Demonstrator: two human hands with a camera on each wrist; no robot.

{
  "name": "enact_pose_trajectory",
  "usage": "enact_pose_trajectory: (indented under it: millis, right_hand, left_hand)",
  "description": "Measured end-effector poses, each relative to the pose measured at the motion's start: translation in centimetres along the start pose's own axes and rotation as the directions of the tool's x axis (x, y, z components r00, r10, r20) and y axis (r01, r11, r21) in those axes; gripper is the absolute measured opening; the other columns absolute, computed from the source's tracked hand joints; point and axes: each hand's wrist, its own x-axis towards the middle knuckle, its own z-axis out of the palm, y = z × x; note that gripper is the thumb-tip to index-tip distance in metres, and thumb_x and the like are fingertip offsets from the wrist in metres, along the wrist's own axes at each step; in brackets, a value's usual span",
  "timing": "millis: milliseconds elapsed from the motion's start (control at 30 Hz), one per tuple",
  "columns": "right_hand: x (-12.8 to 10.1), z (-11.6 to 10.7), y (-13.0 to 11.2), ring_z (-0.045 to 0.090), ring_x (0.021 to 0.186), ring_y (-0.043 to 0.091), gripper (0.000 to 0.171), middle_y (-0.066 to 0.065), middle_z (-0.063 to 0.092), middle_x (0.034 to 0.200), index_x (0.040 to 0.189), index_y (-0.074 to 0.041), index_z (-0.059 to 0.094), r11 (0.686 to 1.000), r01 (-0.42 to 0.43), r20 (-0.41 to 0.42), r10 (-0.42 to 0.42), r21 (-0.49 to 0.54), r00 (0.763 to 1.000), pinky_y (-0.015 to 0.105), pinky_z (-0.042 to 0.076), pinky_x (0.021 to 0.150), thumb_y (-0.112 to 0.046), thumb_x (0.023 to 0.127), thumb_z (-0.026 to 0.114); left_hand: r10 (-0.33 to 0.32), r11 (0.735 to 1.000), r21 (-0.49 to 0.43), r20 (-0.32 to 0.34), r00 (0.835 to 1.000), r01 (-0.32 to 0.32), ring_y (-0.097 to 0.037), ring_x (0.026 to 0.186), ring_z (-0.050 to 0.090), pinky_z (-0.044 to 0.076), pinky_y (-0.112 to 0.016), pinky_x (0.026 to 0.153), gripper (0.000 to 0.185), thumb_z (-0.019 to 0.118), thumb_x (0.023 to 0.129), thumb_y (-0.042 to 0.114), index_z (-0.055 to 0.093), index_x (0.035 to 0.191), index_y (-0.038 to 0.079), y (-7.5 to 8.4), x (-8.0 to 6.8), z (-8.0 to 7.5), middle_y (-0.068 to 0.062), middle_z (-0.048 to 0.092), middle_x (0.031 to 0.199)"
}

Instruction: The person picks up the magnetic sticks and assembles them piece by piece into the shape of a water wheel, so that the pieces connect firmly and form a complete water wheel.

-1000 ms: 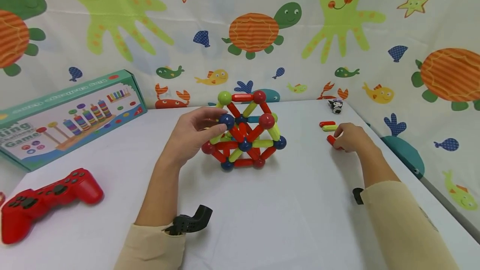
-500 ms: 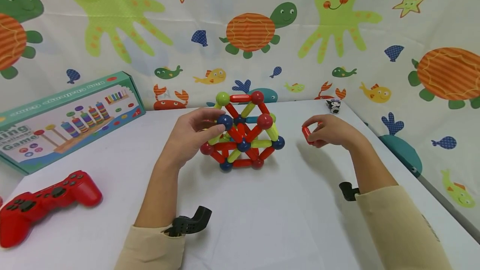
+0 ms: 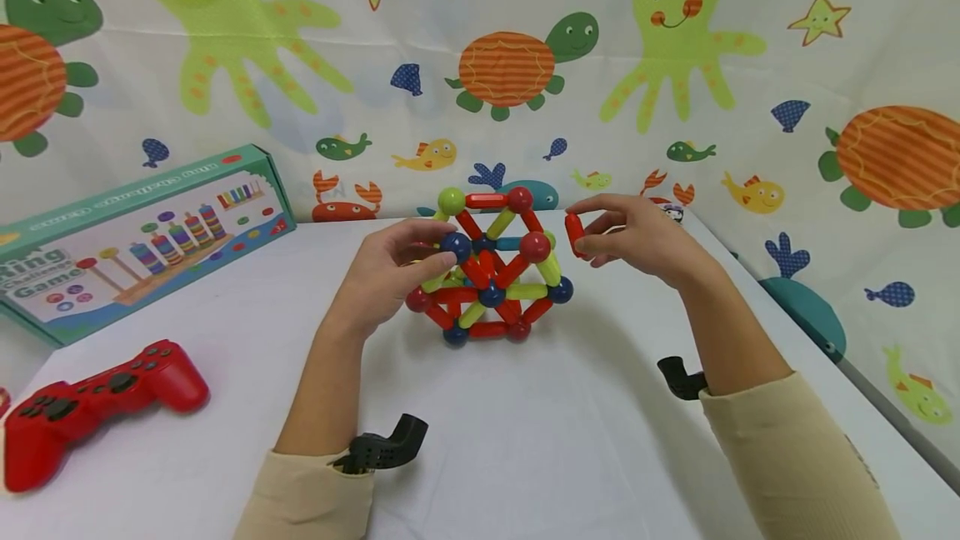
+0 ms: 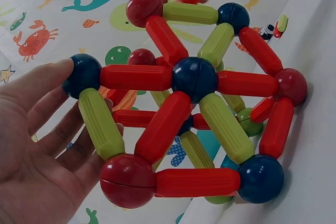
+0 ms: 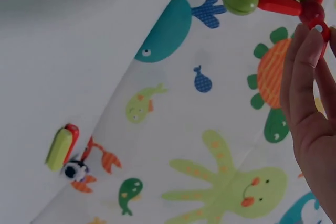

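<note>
On table [image 3: 525,440]: left hand [image 3: 382,273] is bracing ball-and-rod frame [image 3: 491,265], fingers loosely spread; right hand [image 3: 637,236] is pinching red rod [image 3: 573,234] beside it.

Open tabletop [image 3: 525,440]: lower centre of frame. Obstacles: ball-and-rod model [image 3: 491,265] at centre; game box [image 3: 135,236] upper left; red controller [image 3: 97,398] lower left.
</note>
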Motion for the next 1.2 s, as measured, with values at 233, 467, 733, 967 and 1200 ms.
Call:
enact_pose_trajectory:
  millis: [233,467,733,967,1200]
  right_hand:
    - [0.6,0.8,-2.2,0.076,0.094,0.024,0.049,0.014,0.071,0.121,0.144,-0.02,0.057,0.991,0.035,-0.068,-0.027,0.127,0.997,0.043,0.058,0.099,-0.029,0.098,0.071]
    - [1.6,2.5,-3.1,0.073,0.099,0.023,0.049,0.014,0.066,0.121,0.143,-0.018,0.057,0.964,0.023,-0.08,-0.002,0.264,0.997,0.034,0.06,0.094,-0.026,0.098,0.072]
    - [1.9,3.3,-3.7,0.071,0.099,0.023,0.051,0.015,0.061,0.125,0.147,-0.012,0.055,0.967,-0.014,-0.046,0.027,0.256,0.999,0.031,0.06,0.092,-0.026,0.099,0.068]
    - [2.0,3.8,-4.2,0.069,0.104,0.025,0.044,0.015,0.065,0.125,0.143,-0.019,0.062,0.973,-0.031,-0.058,0.046,0.228,0.997,0.028,0.059,0.088,-0.026,0.099,0.067]
    - [2.2,3.7,-4.1,0.07,0.093,0.021,0.036,0.014,0.066,0.118,0.136,-0.019,0.068,0.976,-0.018,-0.022,0.023,0.217,1.0,0.028,0.059,0.086,-0.024,0.101,0.063]
  left_hand:
    - [0.001,1.0,0.001,-0.007,1.0,-0.001,-0.026,0.123,0.062,0.055,-0.055,0.101,0.039,0.071,0.098,0.024,0.066,0.137,0.021,0.0,-0.1,-0.1,-0.008,0.066,0.13]
    - [0.005,1.0,-0.002,-0.003,1.0,-0.005,-0.025,0.122,0.062,0.056,-0.051,0.099,0.039,0.071,0.099,0.025,0.066,0.137,0.021,-0.2,0.0,0.1,-0.008,0.065,0.129]
    - [-0.006,1.0,0.018,-0.01,1.0,0.006,-0.025,0.122,0.062,0.058,-0.048,0.097,0.04,0.071,0.098,0.027,0.066,0.137,0.022,-0.2,0.0,0.1,-0.007,0.066,0.129]
    - [-0.017,1.0,0.017,-0.008,1.0,0.018,-0.025,0.122,0.062,0.058,-0.047,0.097,0.04,0.072,0.098,0.027,0.066,0.137,0.023,-0.1,0.1,0.1,-0.007,0.065,0.129]
    - [-0.011,1.0,0.02,-0.006,1.0,0.011,-0.025,0.122,0.062,0.057,-0.048,0.098,0.04,0.071,0.098,0.027,0.066,0.137,0.022,0.0,0.1,0.1,-0.008,0.065,0.129]
